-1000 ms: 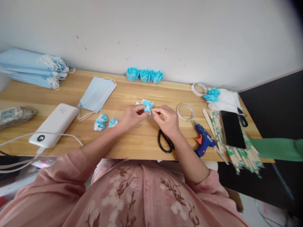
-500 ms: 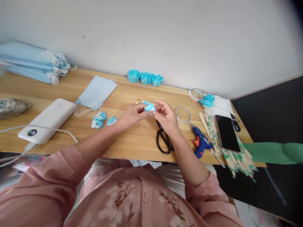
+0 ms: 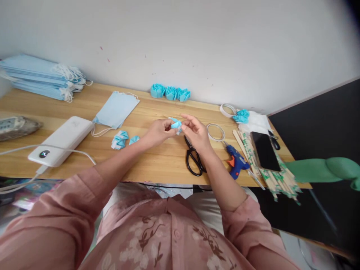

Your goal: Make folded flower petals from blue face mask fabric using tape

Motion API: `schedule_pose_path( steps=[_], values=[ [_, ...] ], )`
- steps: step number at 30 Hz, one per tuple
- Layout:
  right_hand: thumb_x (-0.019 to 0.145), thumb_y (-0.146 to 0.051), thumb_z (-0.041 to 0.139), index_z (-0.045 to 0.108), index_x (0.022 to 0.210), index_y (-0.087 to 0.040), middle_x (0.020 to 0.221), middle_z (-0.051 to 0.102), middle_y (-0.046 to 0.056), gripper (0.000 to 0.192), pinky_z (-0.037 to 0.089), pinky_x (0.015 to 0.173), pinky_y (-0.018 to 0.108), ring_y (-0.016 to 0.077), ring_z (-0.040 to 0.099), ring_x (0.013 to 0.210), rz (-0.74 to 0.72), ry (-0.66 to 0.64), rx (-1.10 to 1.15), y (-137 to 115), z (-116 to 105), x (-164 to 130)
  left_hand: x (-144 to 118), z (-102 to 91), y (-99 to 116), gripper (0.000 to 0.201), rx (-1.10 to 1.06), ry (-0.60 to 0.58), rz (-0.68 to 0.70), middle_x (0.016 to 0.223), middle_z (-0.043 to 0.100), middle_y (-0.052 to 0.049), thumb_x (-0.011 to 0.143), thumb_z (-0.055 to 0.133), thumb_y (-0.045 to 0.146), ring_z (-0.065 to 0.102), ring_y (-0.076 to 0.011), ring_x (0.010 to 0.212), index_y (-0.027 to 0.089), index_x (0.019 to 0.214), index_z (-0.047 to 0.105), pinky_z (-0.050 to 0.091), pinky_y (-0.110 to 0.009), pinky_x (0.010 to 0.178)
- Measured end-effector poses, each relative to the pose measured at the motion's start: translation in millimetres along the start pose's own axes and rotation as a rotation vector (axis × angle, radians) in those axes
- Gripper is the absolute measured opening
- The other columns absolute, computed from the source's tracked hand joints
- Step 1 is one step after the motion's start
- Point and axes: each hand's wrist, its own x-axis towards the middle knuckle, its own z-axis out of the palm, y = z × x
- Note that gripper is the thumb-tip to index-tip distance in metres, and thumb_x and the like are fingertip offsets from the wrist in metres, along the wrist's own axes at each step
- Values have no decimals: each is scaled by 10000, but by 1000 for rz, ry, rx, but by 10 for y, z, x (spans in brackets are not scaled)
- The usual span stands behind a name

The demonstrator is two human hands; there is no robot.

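Note:
Between my two hands, just above the table, is a small folded blue piece (image 3: 176,124) with a white edge, cut or folded from mask-like fabric. My left hand (image 3: 159,132) pinches its left side between thumb and fingers. At its right side my right hand (image 3: 196,134) grips the white corner with thumb and forefinger, the other fingers curled loosely above. Black-handled scissors (image 3: 193,163) lie beneath my right wrist, their blades partly hidden. Other folded blue pieces (image 3: 120,140) rest left of my left forearm, one partly covered by it.
Finished blue fabric flowers (image 3: 171,93) line the wall. Stacked masks (image 3: 42,77), loose masks (image 3: 116,109) and a white power bank (image 3: 63,140) with cable lie left. Rightward are tape rolls (image 3: 216,132), a blue glue gun (image 3: 236,161), a phone (image 3: 265,152) and wrapped chopsticks (image 3: 281,183).
The folded piece has turned in my fingers, showing a narrower blue face with its white edge at the right. The camera view has shifted slightly.

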Motion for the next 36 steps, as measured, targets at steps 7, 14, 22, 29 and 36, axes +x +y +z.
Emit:
schedule_pose_path(
  steps=[7, 14, 22, 29, 36],
  values=[
    [831, -377, 661, 638, 1221, -233, 829, 659, -12, 416, 522, 776, 296, 133, 616, 756, 8, 13, -18, 57, 28, 1, 5, -17, -39, 167, 36, -14, 18, 655, 536, 14, 759, 639, 304, 456, -100, 613, 167, 705, 559, 350, -233, 579],
    [912, -388, 565, 636, 1254, -232, 884, 686, 17, 382, 536, 827, 338, 163, 644, 813, -40, 42, -115, -22, -10, -23, 11, -26, -51, 206, 62, -3, -27, 636, 476, 27, 784, 608, 348, 407, -96, 589, 169, 711, 534, 317, -242, 565],
    [827, -293, 641, 607, 1275, -230, 860, 671, -3, 454, 534, 831, 323, 142, 627, 785, -40, 7, -127, -32, 40, -23, -7, -24, -8, 186, 79, 26, -33, 624, 469, 29, 777, 599, 310, 406, -92, 582, 173, 691, 508, 316, -238, 558],
    [818, -274, 633, 580, 1300, -250, 819, 641, -21, 486, 523, 812, 317, 135, 606, 766, -47, 36, -98, 6, 41, -13, 3, -27, -50, 146, 26, -4, -2, 662, 499, 21, 767, 597, 301, 441, -100, 617, 170, 737, 541, 362, -236, 589],
    [841, -251, 620, 537, 1337, -253, 853, 667, -13, 502, 532, 804, 318, 140, 621, 777, -124, 61, -169, 1, 44, -17, 11, -51, -47, 193, -5, 8, -22, 632, 507, 26, 762, 617, 336, 454, -95, 597, 169, 701, 541, 359, -235, 583]
  ],
)
